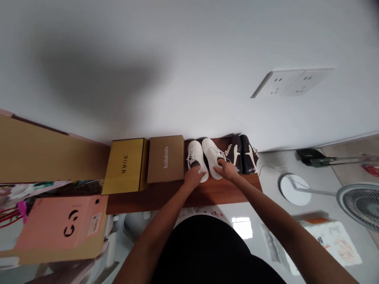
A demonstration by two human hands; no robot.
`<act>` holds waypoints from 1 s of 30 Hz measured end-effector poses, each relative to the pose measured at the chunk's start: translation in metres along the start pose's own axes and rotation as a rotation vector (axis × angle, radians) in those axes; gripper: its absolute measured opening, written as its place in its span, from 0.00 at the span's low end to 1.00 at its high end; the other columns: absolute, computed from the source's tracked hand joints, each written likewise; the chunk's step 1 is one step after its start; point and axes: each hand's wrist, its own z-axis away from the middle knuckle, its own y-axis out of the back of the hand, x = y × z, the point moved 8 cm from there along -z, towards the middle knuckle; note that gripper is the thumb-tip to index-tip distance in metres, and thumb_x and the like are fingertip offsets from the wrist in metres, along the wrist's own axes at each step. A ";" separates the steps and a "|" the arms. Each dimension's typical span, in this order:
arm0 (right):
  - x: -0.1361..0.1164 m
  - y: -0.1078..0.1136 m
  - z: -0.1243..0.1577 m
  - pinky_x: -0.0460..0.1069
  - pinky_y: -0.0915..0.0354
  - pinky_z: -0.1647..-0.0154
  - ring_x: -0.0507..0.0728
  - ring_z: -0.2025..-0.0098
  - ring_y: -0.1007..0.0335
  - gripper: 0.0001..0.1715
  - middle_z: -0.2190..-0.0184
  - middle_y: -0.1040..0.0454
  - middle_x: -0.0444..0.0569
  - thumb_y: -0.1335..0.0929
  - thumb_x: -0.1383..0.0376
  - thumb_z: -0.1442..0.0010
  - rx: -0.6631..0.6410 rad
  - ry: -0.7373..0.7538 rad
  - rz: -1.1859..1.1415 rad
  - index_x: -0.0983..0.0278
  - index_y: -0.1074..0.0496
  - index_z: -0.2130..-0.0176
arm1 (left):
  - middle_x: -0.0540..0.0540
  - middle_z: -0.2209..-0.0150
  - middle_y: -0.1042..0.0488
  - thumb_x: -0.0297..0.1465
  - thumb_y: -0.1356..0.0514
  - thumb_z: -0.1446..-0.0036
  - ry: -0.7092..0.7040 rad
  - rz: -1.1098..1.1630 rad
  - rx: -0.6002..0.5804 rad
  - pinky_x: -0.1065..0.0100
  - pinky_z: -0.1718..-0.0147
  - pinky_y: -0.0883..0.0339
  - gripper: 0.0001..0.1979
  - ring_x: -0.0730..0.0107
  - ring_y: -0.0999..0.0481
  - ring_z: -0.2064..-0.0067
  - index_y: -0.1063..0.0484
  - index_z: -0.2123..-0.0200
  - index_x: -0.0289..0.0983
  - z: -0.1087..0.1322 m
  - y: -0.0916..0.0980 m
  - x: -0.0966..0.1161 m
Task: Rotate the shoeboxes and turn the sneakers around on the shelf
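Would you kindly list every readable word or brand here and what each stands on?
"MMOK": gold rectangular box.
"balabala": brown cardboard box.
Large black characters, perhaps "GO", unclear: pink cardboard box.
Print too small to read: white rectangular sticker on that pink box.
Print too blurred: white package.

We see smooth, leather-like white shoes [209, 154], glossy dark shoes [248, 157] at right, a wood-grained shelf [213, 193] and, left, a matt cardboard box [160, 159].
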 end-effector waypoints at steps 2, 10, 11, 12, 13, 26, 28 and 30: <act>-0.008 -0.004 0.004 0.48 0.42 0.67 0.60 0.65 0.25 0.14 0.67 0.22 0.50 0.31 0.53 0.38 -0.023 -0.013 0.107 0.60 0.30 0.59 | 0.38 0.58 0.21 0.38 0.39 0.38 -0.015 -0.067 -0.015 0.65 0.55 0.35 0.10 0.56 0.22 0.54 0.25 0.61 0.37 0.001 -0.001 0.006; -0.040 -0.035 0.011 0.49 0.36 0.64 0.62 0.60 0.23 0.10 0.60 0.21 0.61 0.38 0.62 0.31 -0.031 0.005 0.237 0.65 0.31 0.55 | 0.28 0.53 0.23 0.32 0.43 0.36 -0.020 -0.099 0.019 0.55 0.46 0.35 0.12 0.45 0.22 0.49 0.25 0.54 0.33 -0.001 -0.017 0.010; -0.041 -0.038 0.011 0.50 0.35 0.63 0.62 0.60 0.23 0.10 0.60 0.21 0.62 0.38 0.64 0.31 -0.025 0.004 0.233 0.66 0.31 0.55 | 0.28 0.53 0.23 0.32 0.43 0.36 -0.017 -0.092 0.024 0.55 0.45 0.35 0.12 0.45 0.22 0.49 0.25 0.54 0.32 -0.002 -0.019 0.009; -0.043 -0.041 0.010 0.51 0.35 0.62 0.62 0.60 0.23 0.10 0.60 0.21 0.63 0.39 0.65 0.31 -0.020 0.002 0.229 0.66 0.31 0.56 | 0.28 0.53 0.23 0.31 0.43 0.36 -0.015 -0.093 0.026 0.55 0.45 0.35 0.12 0.45 0.22 0.49 0.25 0.54 0.32 -0.004 -0.021 0.008; -0.044 -0.044 0.010 0.51 0.34 0.62 0.63 0.61 0.23 0.10 0.61 0.21 0.63 0.40 0.67 0.31 -0.014 0.002 0.225 0.67 0.31 0.56 | 0.28 0.53 0.23 0.31 0.44 0.36 -0.015 -0.102 0.027 0.55 0.45 0.35 0.12 0.46 0.22 0.49 0.25 0.54 0.32 -0.005 -0.023 0.007; -0.053 -0.066 0.000 0.53 0.30 0.60 0.61 0.62 0.24 0.13 0.61 0.22 0.62 0.41 0.73 0.32 -0.016 -0.027 0.243 0.67 0.29 0.55 | 0.31 0.56 0.21 0.26 0.53 0.33 0.001 -0.127 0.059 0.55 0.47 0.33 0.17 0.50 0.21 0.51 0.24 0.55 0.34 -0.014 -0.035 0.002; -0.057 -0.062 0.001 0.53 0.31 0.58 0.62 0.60 0.25 0.10 0.60 0.22 0.62 0.39 0.72 0.33 -0.001 -0.029 0.239 0.67 0.29 0.56 | 0.32 0.57 0.22 0.27 0.51 0.33 -0.003 -0.129 0.071 0.56 0.48 0.33 0.15 0.50 0.21 0.51 0.24 0.56 0.34 -0.012 -0.030 0.003; -0.054 -0.051 0.006 0.54 0.32 0.54 0.63 0.56 0.27 0.09 0.58 0.23 0.62 0.36 0.67 0.33 0.049 0.000 0.189 0.67 0.28 0.55 | 0.31 0.55 0.23 0.29 0.47 0.35 -0.005 -0.156 0.088 0.55 0.47 0.34 0.12 0.48 0.23 0.49 0.25 0.55 0.33 -0.009 -0.023 0.007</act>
